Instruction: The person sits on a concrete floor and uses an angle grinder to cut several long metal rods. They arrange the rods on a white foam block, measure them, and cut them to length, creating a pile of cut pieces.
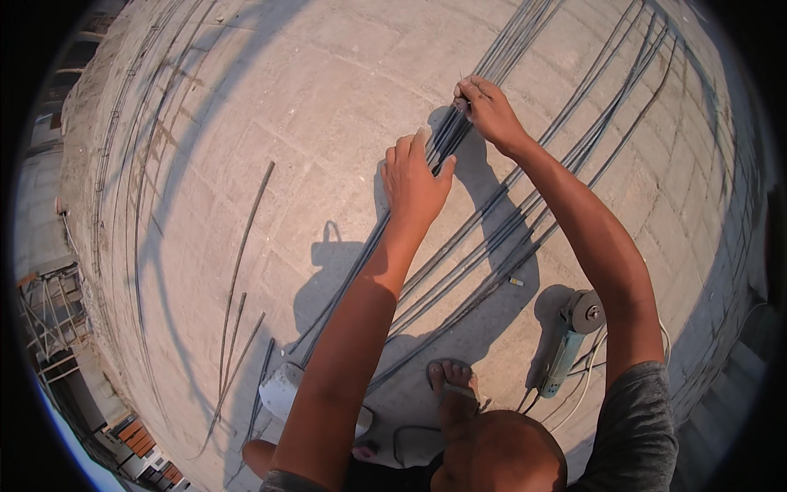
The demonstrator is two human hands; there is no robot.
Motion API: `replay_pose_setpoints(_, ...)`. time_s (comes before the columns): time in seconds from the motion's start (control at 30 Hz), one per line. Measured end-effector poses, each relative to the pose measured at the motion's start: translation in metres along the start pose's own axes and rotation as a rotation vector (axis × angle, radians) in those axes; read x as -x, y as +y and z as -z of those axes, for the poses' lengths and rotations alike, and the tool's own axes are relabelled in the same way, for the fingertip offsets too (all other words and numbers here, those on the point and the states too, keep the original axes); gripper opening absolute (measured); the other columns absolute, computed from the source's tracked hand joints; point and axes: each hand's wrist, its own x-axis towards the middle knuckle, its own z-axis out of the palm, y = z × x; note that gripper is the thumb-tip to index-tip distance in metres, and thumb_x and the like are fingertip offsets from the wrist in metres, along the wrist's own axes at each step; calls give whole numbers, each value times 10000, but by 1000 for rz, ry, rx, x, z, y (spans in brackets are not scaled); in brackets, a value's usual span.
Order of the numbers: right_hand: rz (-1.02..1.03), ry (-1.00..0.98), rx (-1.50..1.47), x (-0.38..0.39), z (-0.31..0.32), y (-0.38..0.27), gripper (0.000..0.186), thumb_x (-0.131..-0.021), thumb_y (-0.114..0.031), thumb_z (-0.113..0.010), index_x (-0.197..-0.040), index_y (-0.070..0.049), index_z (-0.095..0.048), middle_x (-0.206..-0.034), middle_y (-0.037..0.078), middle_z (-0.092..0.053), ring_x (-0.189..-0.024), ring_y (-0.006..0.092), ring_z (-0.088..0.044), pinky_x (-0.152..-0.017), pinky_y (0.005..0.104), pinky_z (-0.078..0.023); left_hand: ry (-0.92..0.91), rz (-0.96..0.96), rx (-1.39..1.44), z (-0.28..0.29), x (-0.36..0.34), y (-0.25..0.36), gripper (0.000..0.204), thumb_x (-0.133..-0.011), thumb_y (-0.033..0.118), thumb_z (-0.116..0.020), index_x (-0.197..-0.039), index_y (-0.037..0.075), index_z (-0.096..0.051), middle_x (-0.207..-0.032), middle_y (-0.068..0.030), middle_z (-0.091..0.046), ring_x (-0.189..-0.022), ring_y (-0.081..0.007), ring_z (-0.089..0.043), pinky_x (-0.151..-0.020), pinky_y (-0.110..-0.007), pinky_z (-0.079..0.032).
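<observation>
A bundle of long thin steel rebars [502,51] runs slantwise from the far side toward my left forearm. My left hand [412,179] lies over the bundle, its fingers stretched out and apart, the thumb on the right side of the rods. Just beyond it, my right hand [489,108] is closed at the bundle, thumb and fingers pinched together. A small dark round shape shows beneath those fingers; what they hold is too small to make out. Part of the bundle is hidden under both hands.
More rebars [578,152] lie to the right, beneath my right arm. An angle grinder [566,353] with a cord sits near my right elbow. Short rods [238,283] and a white object [281,389] are at the left. Further rods [139,164] line the far left.
</observation>
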Motion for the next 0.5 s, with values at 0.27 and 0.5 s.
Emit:
replay_pose_setpoints(0.27, 64, 5, 275, -7, 10, -21, 419, -1082, -344, -460, -917, 5, -623, -803, 134, -635, -759, 271, -599, -752, 432, -480, -19, -99, -285, 6, 23, -29, 488, -1036, 304, -657, -1482, 111, -610, -1614, -87, -494, -1481, -342, -428, -1193, -515, -344)
replay_pose_setpoints(0.5, -4, -27, 390, -1, -8, -34, 427, -1070, -350, -455, -955, 25, -625, -835, 180, -644, -816, 314, -630, -815, 435, -493, -96, -102, -244, 11, 38, -41, 471, -1094, 287, -549, -1538, 132, -550, -1653, -62, -458, -1555, -368, -350, -1270, -611, -233)
